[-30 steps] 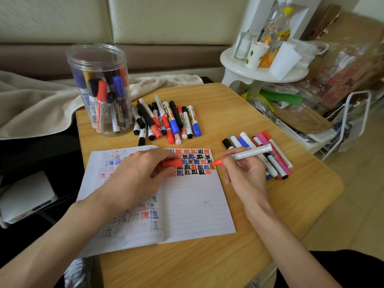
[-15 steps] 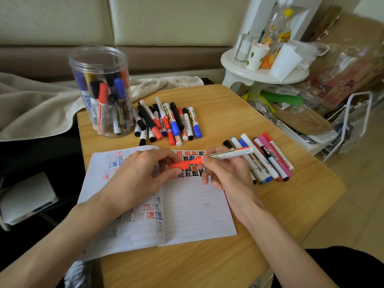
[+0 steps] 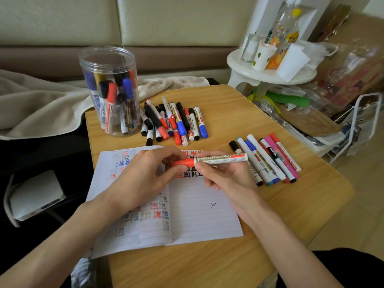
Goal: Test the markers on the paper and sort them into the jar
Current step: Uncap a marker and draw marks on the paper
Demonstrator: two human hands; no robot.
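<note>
Both hands are holding one red marker (image 3: 220,159) just above the paper (image 3: 203,213).
Jar (image 3: 108,90) is standing far-left on the table (image 3: 228,262); left hand (image 3: 143,175) fingers are pinching its red cap (image 3: 182,162), right hand (image 3: 226,175) fingers are gripping the barrel.

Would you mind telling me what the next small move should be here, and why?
Probably push the red cap fully home. The left hand pinches that cap, the right hand grips the whiteboard marker by its barrel, and the two parts meet above the paper, which already bears red marks. Whether the cap is fully seated cannot be told.
</note>
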